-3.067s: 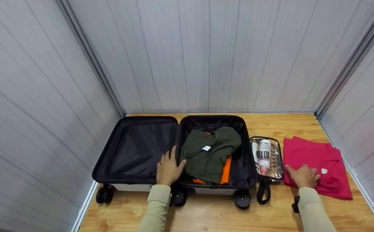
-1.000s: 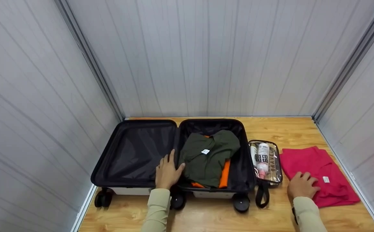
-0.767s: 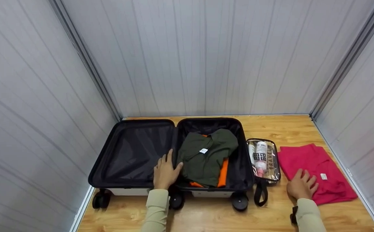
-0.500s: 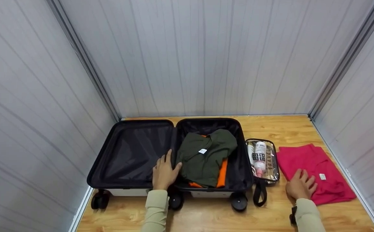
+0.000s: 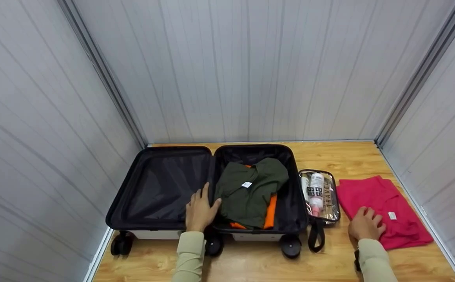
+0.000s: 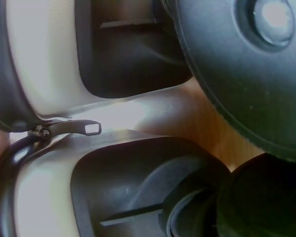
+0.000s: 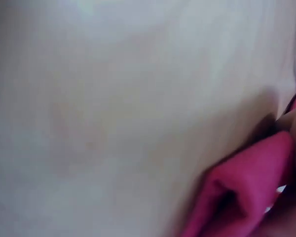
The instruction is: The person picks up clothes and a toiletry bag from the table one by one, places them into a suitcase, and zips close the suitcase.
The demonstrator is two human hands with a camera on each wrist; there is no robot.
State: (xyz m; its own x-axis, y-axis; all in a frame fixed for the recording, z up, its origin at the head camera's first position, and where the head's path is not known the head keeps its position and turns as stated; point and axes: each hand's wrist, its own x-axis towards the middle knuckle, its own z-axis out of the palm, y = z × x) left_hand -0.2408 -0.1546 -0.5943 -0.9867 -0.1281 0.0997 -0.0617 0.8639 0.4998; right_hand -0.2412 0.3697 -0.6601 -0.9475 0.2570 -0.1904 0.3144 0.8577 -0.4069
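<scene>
An open suitcase (image 5: 164,188) lies on the floor, black lining up. My left hand (image 5: 202,209) rests with fingers spread over its near middle edge, where the two halves meet. In the left wrist view, a zip pull (image 6: 71,127) and a black wheel (image 6: 237,64) show below that hand. At the right, a folded pink-red T-shirt (image 5: 388,199) lies flat with a white label. My right hand (image 5: 366,225) grips its near left edge, fingers curled on the cloth. The right wrist view shows the pink cloth (image 7: 241,182) bunched against the hand.
A dark green T-shirt (image 5: 247,203) lies over orange cloth (image 5: 271,211) in the suitcase's right half. Between suitcase and pink T-shirt sits a clear travel pouch (image 5: 332,209) with bottles and a black strap (image 5: 316,239). Panel walls (image 5: 251,70) enclose the wooden floor (image 5: 251,266).
The right hand has shifted slightly toward me, and the pink T-shirt has turned and slid the same way over three seconds. The left hand keeps its place. In the last half second, almost nothing moves.
</scene>
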